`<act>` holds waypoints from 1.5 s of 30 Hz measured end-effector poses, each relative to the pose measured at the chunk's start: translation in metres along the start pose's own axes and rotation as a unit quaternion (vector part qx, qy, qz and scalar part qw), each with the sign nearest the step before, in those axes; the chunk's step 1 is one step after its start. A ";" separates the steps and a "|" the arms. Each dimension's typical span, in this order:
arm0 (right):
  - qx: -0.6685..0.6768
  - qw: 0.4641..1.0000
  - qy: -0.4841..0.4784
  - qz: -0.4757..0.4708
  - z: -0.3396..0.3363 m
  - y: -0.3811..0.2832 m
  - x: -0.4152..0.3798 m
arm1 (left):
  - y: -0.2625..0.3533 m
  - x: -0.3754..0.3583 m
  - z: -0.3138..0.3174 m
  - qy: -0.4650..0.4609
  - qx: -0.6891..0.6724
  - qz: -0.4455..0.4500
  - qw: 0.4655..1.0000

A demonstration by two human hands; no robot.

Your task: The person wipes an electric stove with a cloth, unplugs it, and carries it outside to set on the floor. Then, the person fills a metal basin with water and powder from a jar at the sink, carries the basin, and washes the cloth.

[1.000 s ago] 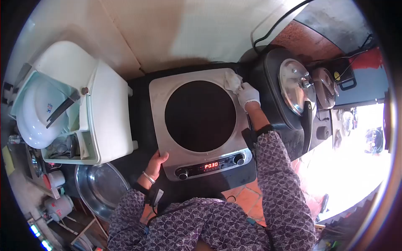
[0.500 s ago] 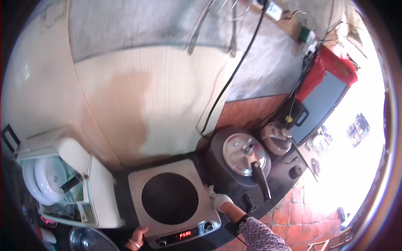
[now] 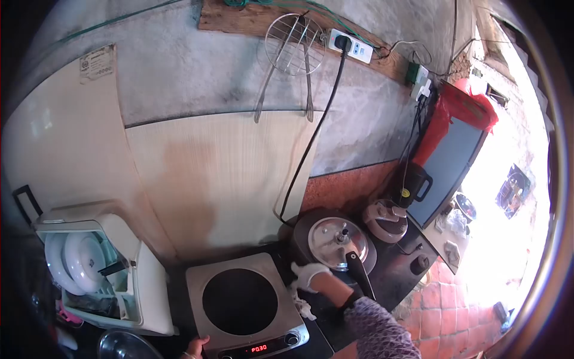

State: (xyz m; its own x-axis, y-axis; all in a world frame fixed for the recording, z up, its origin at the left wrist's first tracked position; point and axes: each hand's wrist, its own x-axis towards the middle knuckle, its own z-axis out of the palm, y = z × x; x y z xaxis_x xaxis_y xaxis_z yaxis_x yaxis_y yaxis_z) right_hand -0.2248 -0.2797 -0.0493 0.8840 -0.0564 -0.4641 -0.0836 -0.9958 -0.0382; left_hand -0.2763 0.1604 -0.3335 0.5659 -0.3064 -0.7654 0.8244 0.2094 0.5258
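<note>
An induction cooktop point(image 3: 197, 286) with a black round plate and a red lit display lies in front of me. At its front left corner is my left hand point(image 3: 196, 347), cut off by the frame's lower edge, its thumb closed against the side. My right hand point(image 3: 309, 277), in a white glove, is beyond the cooktop's right edge. Its thumb and fingers look apart, with nothing visible between them. Just below it, a crumpled white cloth point(image 3: 304, 306) lies along the cooktop's right side. The pressure cooker point(image 3: 326, 236), with silver lid and black handle, stands just past my right hand.
Left of the cooktop stands a white dish box point(image 3: 152, 293) holding plates, with a metal bowl point(image 3: 122, 346) before it. A brown appliance point(image 3: 385, 222) sits behind the pressure cooker. A black cable point(image 3: 314, 134) hangs from a wall socket point(image 3: 359, 49). Red tiles point(image 3: 439, 305) cover the floor at right.
My right hand has moved up from the cooktop's right edge toward the pressure cooker, and the cloth now lies below it. My left hand stays at the front left corner. The view has tilted upward.
</note>
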 end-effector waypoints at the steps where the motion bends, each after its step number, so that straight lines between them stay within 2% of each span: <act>1: -0.010 0.999 0.028 -0.027 -0.028 0.003 -0.004 | 0.003 0.000 0.003 -0.001 -0.013 -0.001 1.000; 2: 0.074 0.978 0.126 -0.152 -0.044 0.026 -0.004 | 0.003 -0.001 0.004 0.001 -0.018 0.003 1.000; 3: 0.158 0.924 0.218 -0.270 -0.062 0.048 -0.003 | 0.003 -0.002 0.004 0.010 0.016 0.020 1.000; 4: -0.192 0.911 0.336 -0.141 -0.117 0.027 -0.036 | 0.002 -0.004 0.004 0.020 0.051 0.036 0.998; 5: -0.238 0.906 0.346 -0.058 -0.157 0.037 -0.038 | 0.003 -0.007 0.005 0.021 0.049 0.037 0.998; 6: -0.315 0.865 0.386 0.059 -0.195 0.033 -0.054 | 0.004 -0.010 0.007 0.007 0.038 0.036 0.999; 7: 0.130 0.842 0.522 -0.035 -0.225 0.062 -0.033 | 0.005 -0.011 0.009 -0.008 0.026 0.037 0.999; 8: 0.316 0.776 0.544 -0.044 -0.264 0.052 -0.056 | 0.003 -0.007 0.006 -0.007 0.024 0.039 0.999; 10: 0.324 0.738 0.592 -0.027 -0.330 0.083 -0.051 | -0.001 0.001 0.002 0.001 0.038 0.054 0.998; 11: 0.267 0.726 0.634 -0.012 -0.356 0.091 -0.051 | -0.001 -0.001 0.003 0.002 0.037 0.055 0.998; 13: 0.273 0.732 0.624 0.015 -0.394 0.101 -0.050 | 0.007 -0.015 0.016 0.012 0.049 0.070 0.996; 15: 0.190 0.716 0.670 0.046 -0.419 0.120 -0.035 | 0.004 -0.009 0.013 0.013 0.055 0.082 0.995; 18: 0.160 0.710 0.682 0.079 -0.442 0.180 -0.012 | -0.013 0.016 -0.007 0.007 0.029 0.089 0.996; 19: 0.158 0.709 0.683 0.076 -0.441 0.177 -0.015 | -0.017 0.024 -0.010 -0.001 -0.004 0.083 0.997; 21: 0.098 0.737 0.654 0.137 -0.429 0.168 -0.020 | -0.011 0.011 -0.003 0.006 0.013 0.082 0.996; 23: 0.097 0.741 0.655 0.115 -0.429 0.179 -0.002 | -0.011 0.010 -0.003 0.015 0.032 0.078 0.996; 25: 0.099 0.726 0.675 0.089 -0.431 0.189 0.014 | -0.016 0.019 -0.011 -0.003 -0.012 0.007 1.000; 29: 0.045 0.754 0.641 0.135 -0.431 0.154 -0.007 | -0.009 0.021 -0.016 -0.006 0.041 0.029 0.999; 31: 0.021 0.764 0.620 0.177 -0.430 0.145 -0.011 | 0.002 0.027 -0.034 -0.069 0.013 -0.151 0.986; 32: -0.004 0.757 0.624 0.192 -0.431 0.145 -0.008 | 0.003 0.017 -0.022 -0.069 0.012 -0.155 0.985; 34: -0.028 0.759 0.612 0.220 -0.439 0.146 -0.005 | 0.002 -0.005 0.003 0.000 0.055 0.036 0.998; 35: -0.048 0.759 0.600 0.249 -0.442 0.148 -0.004 | -0.010 0.007 -0.009 0.001 0.057 0.032 0.998; 36: -0.048 0.761 0.595 0.254 -0.443 0.149 -0.006 | -0.034 0.032 -0.039 -0.038 0.027 0.112 0.993; 37: -0.127 0.776 0.560 0.262 -0.445 0.146 -0.012 | -0.048 0.046 -0.054 -0.079 -0.003 0.192 0.978; 38: -0.208 0.784 0.521 0.268 -0.449 0.143 -0.019 | -0.040 0.037 -0.042 -0.083 -0.002 0.187 0.979; 39: -0.286 0.785 0.479 0.270 -0.454 0.141 -0.024 | -0.031 0.028 -0.030 -0.034 -0.004 0.135 0.990; 40: -0.292 0.758 0.536 0.229 -0.459 0.161 -0.018 | -0.018 0.014 -0.016 0.017 -0.006 0.085 0.996; 41: -0.293 0.756 0.538 0.230 -0.459 0.157 -0.023 | -0.014 0.011 -0.014 0.014 -0.007 0.087 0.996; 42: -0.026 0.779 0.608 0.150 -0.459 0.153 -0.028 | -0.012 0.009 -0.012 0.010 0.014 0.105 0.994; 43: 0.241 0.739 0.627 0.054 -0.458 0.143 -0.035 | -0.010 0.008 -0.008 0.004 0.032 0.123 0.992; 44: 0.390 0.705 0.593 -0.007 -0.448 0.111 -0.049 | -0.007 0.005 -0.002 0.003 0.029 0.125 0.992; 45: 0.391 0.704 0.593 -0.009 -0.447 0.098 -0.051 | -0.001 -0.002 0.004 0.010 0.030 0.098 0.995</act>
State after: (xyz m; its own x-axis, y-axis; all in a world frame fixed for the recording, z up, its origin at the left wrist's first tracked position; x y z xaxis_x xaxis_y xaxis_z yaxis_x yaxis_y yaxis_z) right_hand -0.0723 -0.4067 0.3658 0.6121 -0.5270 0.5896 0.1137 -0.6792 -0.7251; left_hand -0.2781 0.1568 -0.3314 0.7167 -0.2467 -0.6523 0.6966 0.2072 0.6869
